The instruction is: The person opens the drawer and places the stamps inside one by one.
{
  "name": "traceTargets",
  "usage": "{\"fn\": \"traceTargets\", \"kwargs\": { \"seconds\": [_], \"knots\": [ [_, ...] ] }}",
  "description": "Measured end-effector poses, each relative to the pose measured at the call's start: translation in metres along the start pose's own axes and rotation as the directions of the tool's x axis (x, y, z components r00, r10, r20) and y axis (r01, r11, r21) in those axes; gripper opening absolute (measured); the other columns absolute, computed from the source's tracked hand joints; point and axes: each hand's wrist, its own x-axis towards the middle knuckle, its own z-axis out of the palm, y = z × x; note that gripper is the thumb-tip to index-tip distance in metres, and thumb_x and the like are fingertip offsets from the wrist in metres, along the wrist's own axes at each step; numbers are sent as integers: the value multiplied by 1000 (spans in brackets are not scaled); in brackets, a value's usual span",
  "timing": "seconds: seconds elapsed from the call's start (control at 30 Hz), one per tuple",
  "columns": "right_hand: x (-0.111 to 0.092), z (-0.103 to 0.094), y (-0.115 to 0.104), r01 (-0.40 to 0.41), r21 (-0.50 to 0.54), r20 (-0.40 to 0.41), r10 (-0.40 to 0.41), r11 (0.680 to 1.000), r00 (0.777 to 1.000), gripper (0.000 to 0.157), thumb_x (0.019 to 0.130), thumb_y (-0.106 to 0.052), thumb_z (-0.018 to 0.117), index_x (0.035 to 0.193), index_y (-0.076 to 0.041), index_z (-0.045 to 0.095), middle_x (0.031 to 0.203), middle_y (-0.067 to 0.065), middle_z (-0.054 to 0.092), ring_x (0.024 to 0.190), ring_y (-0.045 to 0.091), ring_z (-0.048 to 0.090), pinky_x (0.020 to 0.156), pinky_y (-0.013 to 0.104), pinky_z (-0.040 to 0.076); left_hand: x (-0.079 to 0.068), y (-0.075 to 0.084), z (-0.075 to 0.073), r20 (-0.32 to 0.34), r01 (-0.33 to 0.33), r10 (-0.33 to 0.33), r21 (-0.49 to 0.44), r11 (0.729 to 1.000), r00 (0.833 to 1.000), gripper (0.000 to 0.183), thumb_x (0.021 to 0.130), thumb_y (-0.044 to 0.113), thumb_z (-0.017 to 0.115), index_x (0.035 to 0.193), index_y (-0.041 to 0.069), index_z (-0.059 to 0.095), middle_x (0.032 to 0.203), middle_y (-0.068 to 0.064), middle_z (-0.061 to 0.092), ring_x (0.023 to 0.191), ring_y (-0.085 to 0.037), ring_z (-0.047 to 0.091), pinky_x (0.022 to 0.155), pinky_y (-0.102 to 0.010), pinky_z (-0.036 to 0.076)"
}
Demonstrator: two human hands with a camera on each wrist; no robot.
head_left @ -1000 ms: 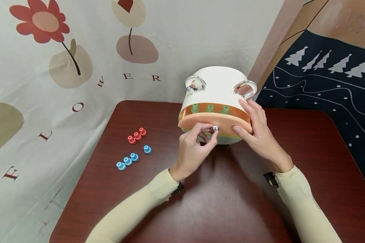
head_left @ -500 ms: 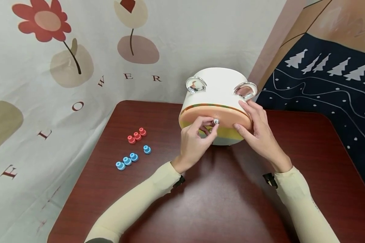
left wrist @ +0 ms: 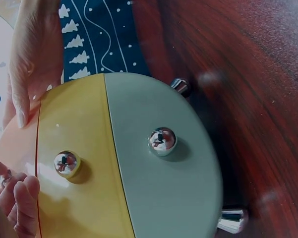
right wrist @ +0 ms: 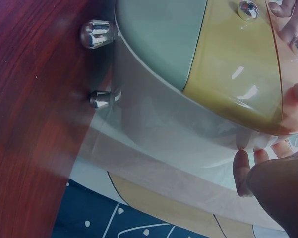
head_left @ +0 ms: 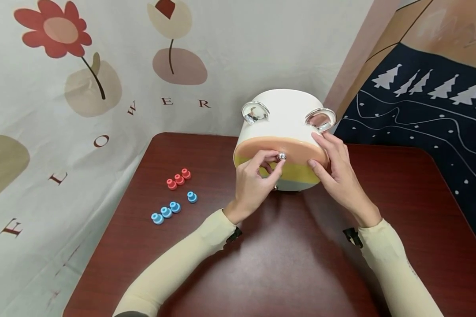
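Sleeved forearms (head_left: 182, 264) angle in over the table (head_left: 293, 268). Left hand (head_left: 251, 187): thumb and fingers pinching the silver knob (head_left: 281, 156). Right hand (head_left: 343, 180) grips right side of the white cabinet (head_left: 283, 105), thumb on the orange drawer front (head_left: 262, 144), which sits flush. Blue pegs (head_left: 166, 212), then red pegs (head_left: 179, 179), sit left, gap to left hand, near table's left edge. Cabinet's near back edge, white cloth (head_left: 230, 57) close behind.
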Motion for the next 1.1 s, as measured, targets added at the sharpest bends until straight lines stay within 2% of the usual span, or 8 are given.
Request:
{"fn": "traceTargets", "kwargs": {
  "seconds": [0.17,0.27,0.4,0.57,0.7,0.83,0.93,1.1],
  "knots": [
    [-1,1,0,1,-9,-9,-1,1000,1000,74,99,5,73,165,-14,47,166,15,40,145,29,33,110,56,34,-3,-2,-1,-8,21,-21,-5,1000,1000,15,96,6,84,109,3,76,96,-5,81,67,-13,69,53,-37,54],
    [-1,1,0,-1,-11,-11,1,1000,1000,74,99,4,73,165,-14,47,166,14,39,145,30,34,110,55,33,-8,-3,-3,-13,45,-44,33,998,999,16,95,9,86,107,4,77,93,-3,80,66,-13,68,53,-33,51],
    [-3,1,0,-14,-10,-8,14,1000,1000,74,99,4,73,166,-14,46,167,13,38,146,29,33,110,56,33,-18,-5,-3,1,99,-99,89,991,995,17,94,13,87,105,4,78,89,-3,78,65,-15,68,60,-29,51],
    [-3,0,-1,-35,3,13,35,999,999,75,100,3,73,167,-17,45,169,11,35,151,28,28,116,60,31,-30,-9,-1,16,187,-190,121,975,982,16,94,17,88,103,6,80,91,-3,79,65,-14,68,63,-39,57],
    [-2,1,-1,-37,3,17,37,999,999,74,101,2,72,167,-17,44,169,10,35,151,28,29,115,60,32,-38,-12,2,12,241,-244,132,962,970,17,93,21,89,102,8,82,91,0,81,64,-12,69,63,-45,59],
    [-3,1,0,-33,-5,8,33,999,999,74,101,1,73,167,-17,44,169,10,35,150,28,30,115,60,32,-46,-13,7,17,286,-288,72,955,957,19,93,18,90,105,7,81,94,-1,82,66,-14,72,63,-45,61],
    [-3,1,0,-23,-6,6,23,1000,1000,74,101,2,72,167,-16,45,169,11,36,151,29,29,116,60,32,-49,-13,12,-8,327,-327,-6,945,945,19,93,14,89,107,5,79,96,-2,82,68,-16,74,64,-44,63],
    [-2,0,0,-9,1,9,9,1000,1000,73,101,2,72,167,-15,45,170,11,35,151,30,29,117,59,31,-52,-12,22,-70,376,-382,-93,922,921,18,93,12,88,106,6,77,94,-2,82,71,-18,75,62,-31,58]
  ]
}}
